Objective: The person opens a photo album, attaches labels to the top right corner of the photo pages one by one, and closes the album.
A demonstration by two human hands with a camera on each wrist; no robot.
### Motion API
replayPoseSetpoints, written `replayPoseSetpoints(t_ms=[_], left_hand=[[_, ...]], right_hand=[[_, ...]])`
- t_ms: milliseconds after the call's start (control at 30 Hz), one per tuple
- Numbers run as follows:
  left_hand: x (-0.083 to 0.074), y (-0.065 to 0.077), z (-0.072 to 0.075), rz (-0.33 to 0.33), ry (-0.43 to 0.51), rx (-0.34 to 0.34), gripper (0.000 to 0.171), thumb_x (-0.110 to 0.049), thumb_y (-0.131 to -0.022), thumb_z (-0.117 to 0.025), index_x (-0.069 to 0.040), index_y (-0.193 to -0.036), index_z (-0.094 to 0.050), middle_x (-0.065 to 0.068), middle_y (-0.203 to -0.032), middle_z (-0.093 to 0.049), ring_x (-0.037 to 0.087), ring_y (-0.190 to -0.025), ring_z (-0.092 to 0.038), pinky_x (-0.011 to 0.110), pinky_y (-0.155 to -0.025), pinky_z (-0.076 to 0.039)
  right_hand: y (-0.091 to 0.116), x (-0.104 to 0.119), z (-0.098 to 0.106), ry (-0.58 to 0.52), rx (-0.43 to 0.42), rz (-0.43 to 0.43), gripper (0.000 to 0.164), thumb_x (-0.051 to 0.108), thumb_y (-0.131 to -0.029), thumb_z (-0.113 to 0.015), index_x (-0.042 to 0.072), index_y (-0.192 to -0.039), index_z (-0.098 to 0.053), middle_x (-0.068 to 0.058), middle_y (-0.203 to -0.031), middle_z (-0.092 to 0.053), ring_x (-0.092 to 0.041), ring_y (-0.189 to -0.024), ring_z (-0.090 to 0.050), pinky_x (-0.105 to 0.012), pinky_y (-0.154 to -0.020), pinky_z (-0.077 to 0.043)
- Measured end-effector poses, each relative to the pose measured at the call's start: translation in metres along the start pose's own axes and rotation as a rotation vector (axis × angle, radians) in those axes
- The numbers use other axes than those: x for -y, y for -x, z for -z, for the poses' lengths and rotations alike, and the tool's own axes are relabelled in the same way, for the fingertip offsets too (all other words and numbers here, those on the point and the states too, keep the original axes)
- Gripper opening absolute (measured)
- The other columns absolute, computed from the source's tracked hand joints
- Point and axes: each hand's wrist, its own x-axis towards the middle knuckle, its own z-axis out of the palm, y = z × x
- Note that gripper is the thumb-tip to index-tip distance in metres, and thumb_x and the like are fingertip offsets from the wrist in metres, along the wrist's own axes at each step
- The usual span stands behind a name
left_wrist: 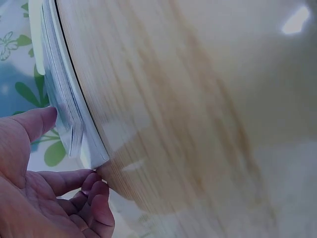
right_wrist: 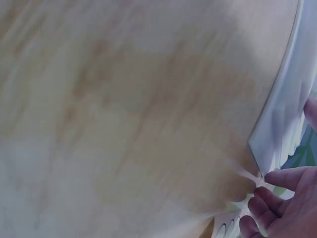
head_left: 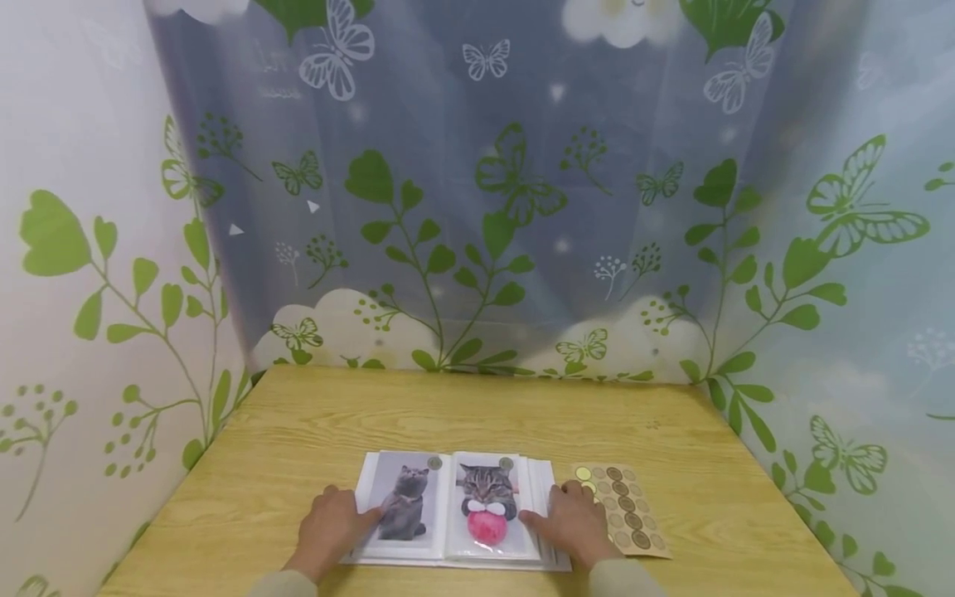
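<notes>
An open photo album [head_left: 361, 549] lies flat on the table, a grey cat photo [head_left: 404, 507] on its left page and a tabby with a pink ball [head_left: 488, 522] on its right. Each photo bears a round sticker [head_left: 435, 463] near its top right corner. My left hand [head_left: 328, 527] holds the album's left side, thumb over the page and index finger against the cover's edge. On the opposite side my right hand [head_left: 574, 522] holds the album likewise, its thumb at the right page. A beige sticker sheet [head_left: 656, 526] lies beside it, partly covered by that hand.
The wood-grain table [head_left: 477, 406] extends behind and to both sides of the album. A printed curtain [head_left: 462, 207] with leaves and butterflies hangs behind the table and along both sides.
</notes>
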Motion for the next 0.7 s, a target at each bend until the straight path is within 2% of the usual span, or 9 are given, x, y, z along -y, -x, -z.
replayPoseSetpoints(t_ms=[133, 367, 533, 700], left_hand=[[-0.0009, -0.0016, -0.0005, 0.009, 0.017, 0.007, 0.055, -0.042, -0.085, -0.071, 0.012, -0.093, -0.065, 0.016, -0.086, -0.050, 0.028, -0.077, -0.051, 0.045, -0.061, -0.049], [-0.0012, -0.0059, -0.0001, 0.016, 0.065, 0.013, 0.055, -0.040, -0.084, -0.072, 0.013, -0.093, -0.065, 0.017, -0.086, -0.054, 0.028, -0.075, -0.053, 0.042, -0.060, -0.049], [0.0005, -0.0079, -0.0010, 0.038, 0.183, 0.011, 0.049, -0.037, -0.082, -0.075, 0.011, -0.088, -0.064, 0.016, -0.083, -0.060, 0.026, -0.071, -0.054, 0.037, -0.058, -0.046], [-0.0006, -0.0089, 0.0024, 0.046, 0.332, 0.023, 0.048, -0.028, -0.082, -0.075, 0.016, -0.094, -0.061, 0.019, -0.087, -0.063, 0.029, -0.078, -0.058, 0.045, -0.073, -0.052]], right_hand=[[-0.0007, -0.0026, -0.0029, -0.008, -0.005, 0.038, 0.071, 0.055, -0.086, -0.067, -0.007, -0.120, -0.063, -0.025, -0.129, -0.055, -0.046, -0.119, -0.048, -0.067, -0.096, -0.039], [0.0009, -0.0036, -0.0040, -0.011, -0.030, 0.068, 0.071, 0.054, -0.088, -0.066, -0.007, -0.124, -0.061, -0.025, -0.130, -0.056, -0.047, -0.121, -0.047, -0.067, -0.097, -0.038], [0.0024, -0.0044, -0.0057, -0.005, -0.031, 0.071, 0.072, 0.054, -0.089, -0.065, -0.007, -0.127, -0.059, -0.025, -0.132, -0.056, -0.048, -0.122, -0.047, -0.068, -0.099, -0.037], [0.0040, -0.0047, -0.0072, -0.007, -0.016, 0.060, 0.073, 0.054, -0.091, -0.063, -0.007, -0.131, -0.057, -0.026, -0.136, -0.053, -0.049, -0.126, -0.044, -0.068, -0.101, -0.034]])
